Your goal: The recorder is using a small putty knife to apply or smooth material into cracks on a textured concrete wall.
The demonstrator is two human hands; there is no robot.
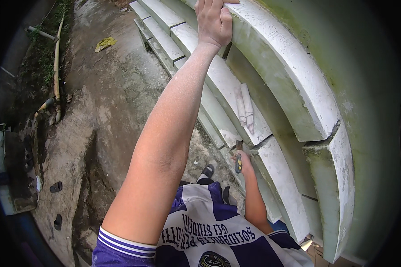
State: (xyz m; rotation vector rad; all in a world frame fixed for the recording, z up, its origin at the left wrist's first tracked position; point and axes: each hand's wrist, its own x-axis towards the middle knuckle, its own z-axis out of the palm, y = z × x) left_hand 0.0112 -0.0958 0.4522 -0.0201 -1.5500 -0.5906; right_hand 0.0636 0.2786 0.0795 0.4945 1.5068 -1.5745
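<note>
Head view: the right hand's [244, 161] fingers clamp a scraper [239, 165] beside a lower slab [280, 178]; the left hand [214, 21] reaches the upper slab [294, 58], fingertips cut off, grip unclear. Whitened tops seem worked; greenish sides look untreated.

Stained concrete path [116, 66], greenish wall [365, 93]

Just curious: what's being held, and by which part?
The right hand holds a bladed tool by its handle; the left hand rests at the upper ledge.
</note>
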